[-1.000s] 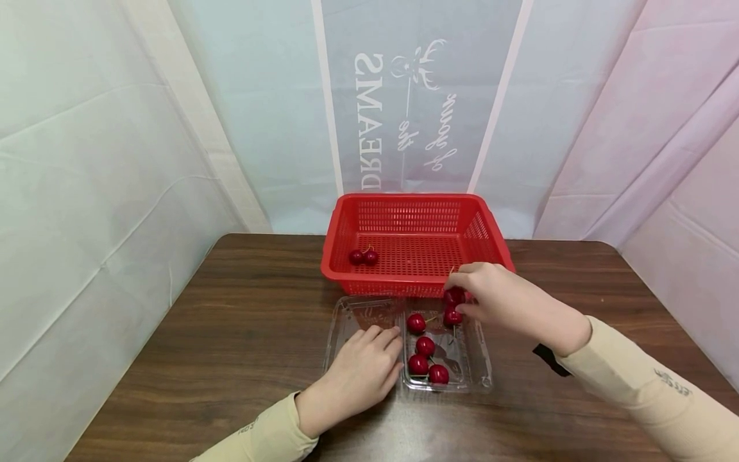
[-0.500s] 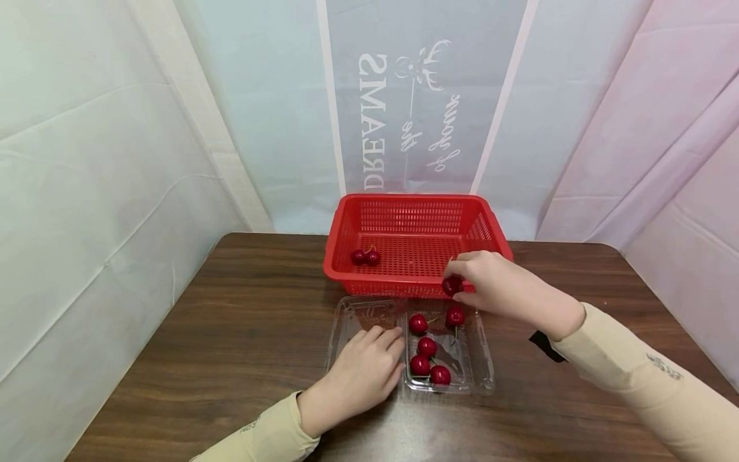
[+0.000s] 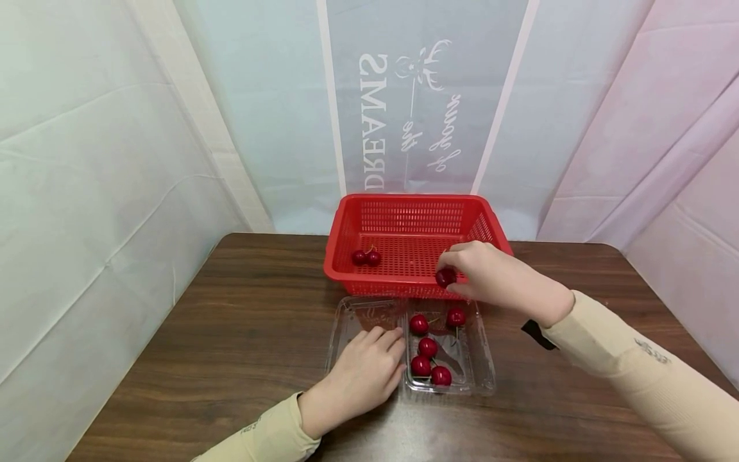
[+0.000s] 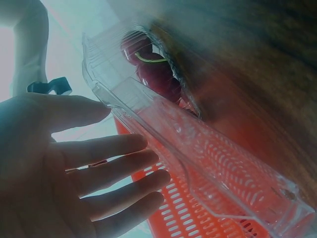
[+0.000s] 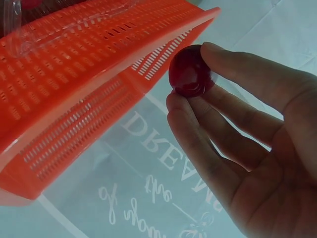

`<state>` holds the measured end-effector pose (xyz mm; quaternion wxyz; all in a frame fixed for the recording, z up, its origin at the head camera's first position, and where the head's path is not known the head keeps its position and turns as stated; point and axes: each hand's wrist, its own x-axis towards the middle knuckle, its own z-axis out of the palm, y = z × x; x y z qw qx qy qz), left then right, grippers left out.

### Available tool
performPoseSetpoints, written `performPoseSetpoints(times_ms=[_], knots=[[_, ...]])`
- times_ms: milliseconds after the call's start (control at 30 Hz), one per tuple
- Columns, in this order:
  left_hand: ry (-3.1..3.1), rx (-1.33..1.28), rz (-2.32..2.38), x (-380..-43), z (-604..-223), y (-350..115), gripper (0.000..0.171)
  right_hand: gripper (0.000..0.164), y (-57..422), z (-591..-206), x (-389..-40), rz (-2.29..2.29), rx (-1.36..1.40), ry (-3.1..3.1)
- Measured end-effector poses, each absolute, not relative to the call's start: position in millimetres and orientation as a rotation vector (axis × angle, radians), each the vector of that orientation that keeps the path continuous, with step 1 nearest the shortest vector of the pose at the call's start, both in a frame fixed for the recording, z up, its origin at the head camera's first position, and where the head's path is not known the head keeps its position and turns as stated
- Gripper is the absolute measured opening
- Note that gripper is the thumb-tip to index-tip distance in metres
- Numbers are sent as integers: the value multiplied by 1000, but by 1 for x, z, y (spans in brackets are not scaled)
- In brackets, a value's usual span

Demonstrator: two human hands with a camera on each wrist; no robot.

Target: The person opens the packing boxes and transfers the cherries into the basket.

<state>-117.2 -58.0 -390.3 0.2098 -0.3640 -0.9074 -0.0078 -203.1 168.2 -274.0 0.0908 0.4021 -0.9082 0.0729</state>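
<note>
My right hand [image 3: 487,273] pinches one dark red cherry [image 5: 190,72] between thumb and fingertips, over the front rim of the red basket [image 3: 398,278]. My left hand [image 3: 364,366] rests on the lid half of the clear plastic box [image 3: 484,359], its fingers fairly straight along the hinge in the left wrist view. Several cherries [image 3: 427,347] with green stems lie in the box's right half. Two joined cherries [image 3: 366,257] sit at the left inside the basket.
The basket stands at the back of a dark wooden table [image 3: 242,321], with the clear box right in front of it. Behind hangs a pale curtain [image 3: 427,128] with white lettering, and white cloth [image 3: 104,192] encloses the sides.
My right hand has lifted a cherry out of the box and moved up and left to the basket's front rim. The left hand has stayed in place.
</note>
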Motion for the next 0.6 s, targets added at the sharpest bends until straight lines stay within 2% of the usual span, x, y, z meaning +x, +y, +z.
performPoseSetpoints(times_ms=[600], knots=[[-2517,-1006,-24,-118,-391,-58,27,23,155,-269,-227,219,1173,-2746]])
